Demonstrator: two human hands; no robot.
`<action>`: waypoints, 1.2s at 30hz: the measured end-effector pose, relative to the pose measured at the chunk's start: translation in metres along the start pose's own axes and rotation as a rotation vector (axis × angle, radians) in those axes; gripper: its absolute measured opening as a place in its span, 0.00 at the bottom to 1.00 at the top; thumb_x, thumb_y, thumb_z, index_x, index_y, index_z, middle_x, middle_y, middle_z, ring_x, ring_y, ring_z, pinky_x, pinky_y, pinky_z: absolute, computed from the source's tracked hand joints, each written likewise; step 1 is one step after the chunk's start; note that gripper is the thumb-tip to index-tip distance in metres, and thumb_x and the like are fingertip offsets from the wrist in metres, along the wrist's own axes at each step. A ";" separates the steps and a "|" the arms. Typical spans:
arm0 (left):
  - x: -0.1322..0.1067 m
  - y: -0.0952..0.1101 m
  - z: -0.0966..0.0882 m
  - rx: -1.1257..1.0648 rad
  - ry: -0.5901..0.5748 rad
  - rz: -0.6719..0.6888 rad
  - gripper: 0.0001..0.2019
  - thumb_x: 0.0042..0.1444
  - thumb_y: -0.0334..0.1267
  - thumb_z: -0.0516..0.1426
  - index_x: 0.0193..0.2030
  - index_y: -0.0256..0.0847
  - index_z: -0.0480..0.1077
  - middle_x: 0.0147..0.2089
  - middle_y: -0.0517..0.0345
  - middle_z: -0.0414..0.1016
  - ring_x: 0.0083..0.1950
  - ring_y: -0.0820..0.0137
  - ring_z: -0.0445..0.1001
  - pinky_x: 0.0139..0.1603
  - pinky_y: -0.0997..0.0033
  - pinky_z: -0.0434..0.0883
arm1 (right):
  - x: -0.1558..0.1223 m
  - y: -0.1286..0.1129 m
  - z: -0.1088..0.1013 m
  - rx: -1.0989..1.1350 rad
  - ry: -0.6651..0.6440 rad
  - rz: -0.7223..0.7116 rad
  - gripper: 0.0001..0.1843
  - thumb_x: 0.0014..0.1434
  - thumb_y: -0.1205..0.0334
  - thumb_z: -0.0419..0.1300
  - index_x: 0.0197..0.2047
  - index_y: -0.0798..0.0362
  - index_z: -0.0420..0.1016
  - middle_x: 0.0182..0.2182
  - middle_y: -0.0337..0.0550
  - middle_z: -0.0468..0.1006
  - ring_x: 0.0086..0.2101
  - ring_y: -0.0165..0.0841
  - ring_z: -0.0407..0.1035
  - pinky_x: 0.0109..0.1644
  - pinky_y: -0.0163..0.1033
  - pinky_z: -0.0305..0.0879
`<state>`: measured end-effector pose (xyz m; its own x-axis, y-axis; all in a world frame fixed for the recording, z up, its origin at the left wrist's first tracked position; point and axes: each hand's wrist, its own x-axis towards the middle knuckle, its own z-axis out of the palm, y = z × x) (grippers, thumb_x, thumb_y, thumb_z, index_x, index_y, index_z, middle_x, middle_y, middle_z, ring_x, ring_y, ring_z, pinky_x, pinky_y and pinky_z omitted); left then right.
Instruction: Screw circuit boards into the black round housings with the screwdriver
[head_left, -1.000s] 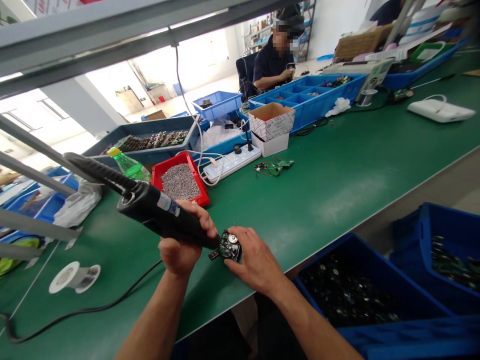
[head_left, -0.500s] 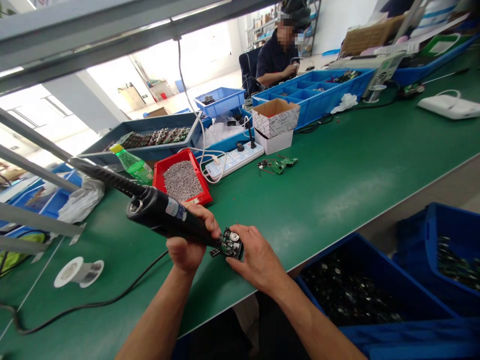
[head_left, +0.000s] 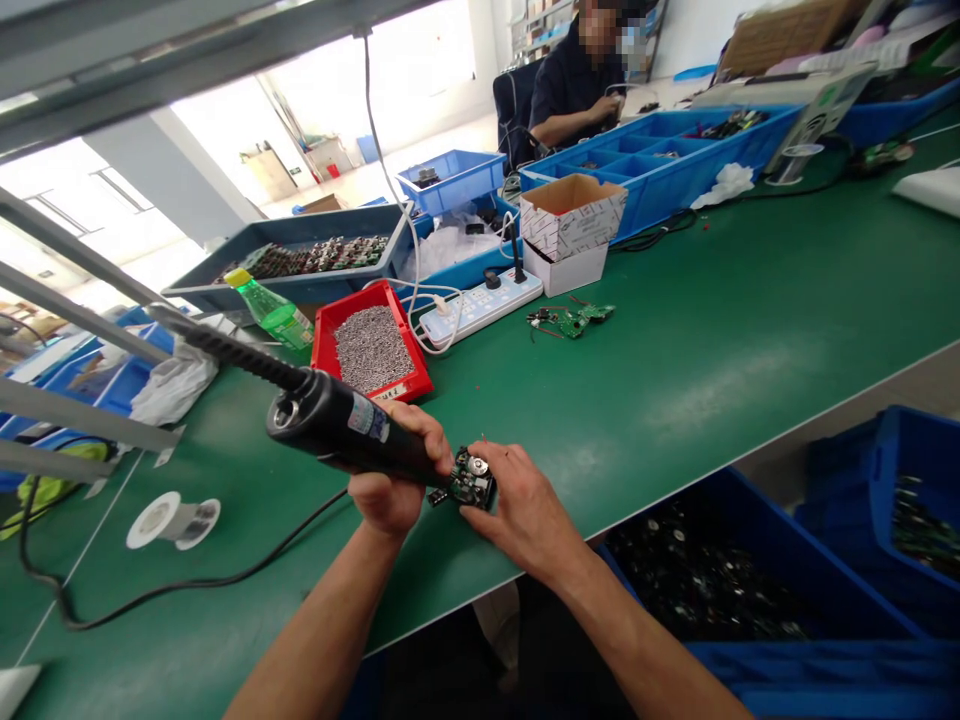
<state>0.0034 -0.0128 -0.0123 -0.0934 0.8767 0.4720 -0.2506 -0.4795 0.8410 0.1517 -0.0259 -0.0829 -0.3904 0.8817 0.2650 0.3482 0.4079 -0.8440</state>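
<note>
My left hand [head_left: 397, 480] is wrapped round a black electric screwdriver [head_left: 349, 425], its cord rising from the rear end toward the upper left. The tool's front end meets a small electronic assembly [head_left: 474, 482] with a green circuit board, a round silver part and a black frame; the tip itself is hidden. My right hand [head_left: 517, 505] grips the assembly's right side between thumb and fingers, close above the green table [head_left: 675, 370]. Beyond my hands sits a red tray [head_left: 424, 385] full of small metal screws.
Behind the red tray stand a green bottle [head_left: 274, 312] and a power strip [head_left: 484, 305]. A loose circuit board [head_left: 574, 320] lies near a cardboard box [head_left: 574, 215]. A wire spool [head_left: 174, 520] is at left. Blue bins [head_left: 765, 520] stand below the table edge; a person [head_left: 574, 85] sits opposite.
The view has shifted slightly, so the tabletop things appear a little farther right. Both hands keep their hold, with the screwdriver still against the assembly.
</note>
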 end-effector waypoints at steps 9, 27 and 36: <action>0.003 0.008 -0.001 0.016 0.017 0.043 0.30 0.48 0.71 0.56 0.38 0.43 0.66 0.25 0.62 0.68 0.21 0.71 0.69 0.21 0.69 0.71 | 0.001 0.001 0.001 -0.014 0.001 0.004 0.31 0.49 0.70 0.66 0.57 0.49 0.65 0.52 0.45 0.73 0.53 0.41 0.64 0.60 0.49 0.64; 0.005 0.000 -0.004 -0.050 -0.076 0.062 0.33 0.48 0.72 0.54 0.40 0.40 0.68 0.26 0.59 0.70 0.21 0.68 0.72 0.21 0.68 0.72 | -0.001 0.005 0.001 -0.001 0.010 -0.010 0.33 0.48 0.71 0.68 0.57 0.49 0.64 0.51 0.45 0.73 0.52 0.42 0.64 0.59 0.50 0.64; 0.002 -0.002 0.004 -0.031 -0.067 0.055 0.30 0.47 0.68 0.59 0.38 0.40 0.69 0.25 0.59 0.71 0.20 0.69 0.71 0.20 0.69 0.70 | 0.000 0.005 0.002 0.000 0.000 0.002 0.33 0.49 0.72 0.67 0.57 0.49 0.64 0.52 0.46 0.73 0.54 0.41 0.64 0.60 0.49 0.64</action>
<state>0.0073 -0.0097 -0.0122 -0.0437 0.8442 0.5343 -0.2764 -0.5241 0.8055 0.1521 -0.0243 -0.0878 -0.3896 0.8825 0.2636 0.3493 0.4064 -0.8443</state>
